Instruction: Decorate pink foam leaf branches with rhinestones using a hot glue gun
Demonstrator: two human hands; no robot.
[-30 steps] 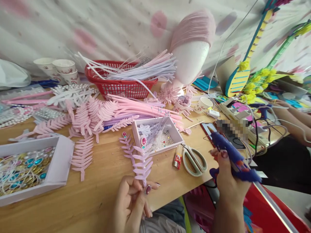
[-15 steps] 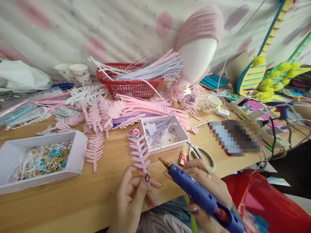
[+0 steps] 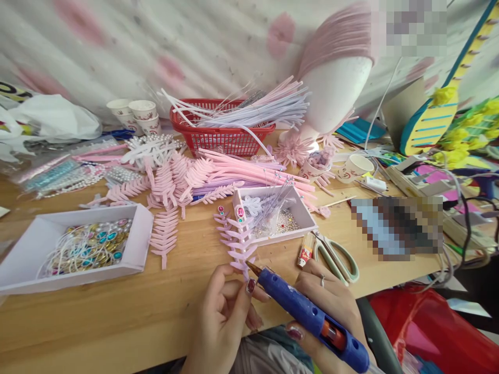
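Observation:
My left hand (image 3: pixel 230 311) pinches the stem of a lilac pipe-cleaner leaf sprig (image 3: pixel 240 244) between thumb and fingers. The sprig stands up from my fingertips, and red and green gems (image 3: pixel 239 212) show at its top. Wrapped in my right hand (image 3: pixel 331 304) is a blue glue gun (image 3: pixel 300 306), its brown nozzle pointing up and left. The nozzle tip is right by the sprig's lower leaves; whether it touches them I cannot tell. Behind the sprig is a small white box (image 3: pixel 284 236) with pearls and pins. Scissors (image 3: pixel 335 257) lie beyond my right hand.
At left, an open white box (image 3: pixel 78 280) holds gems and beads. Pink leaf sprigs (image 3: pixel 163 234) and pipe cleaners (image 3: pixel 249 169) lie behind. Further back stand a red basket (image 3: pixel 218 137), paper cups (image 3: pixel 144 117) and a white head form (image 3: pixel 341 88). Cords (image 3: pixel 465 208) run at right.
The glue gun's nozzle has moved left, right up to the lower part of the sprig. My left hand still pinches the stem. The whole view has shifted slightly.

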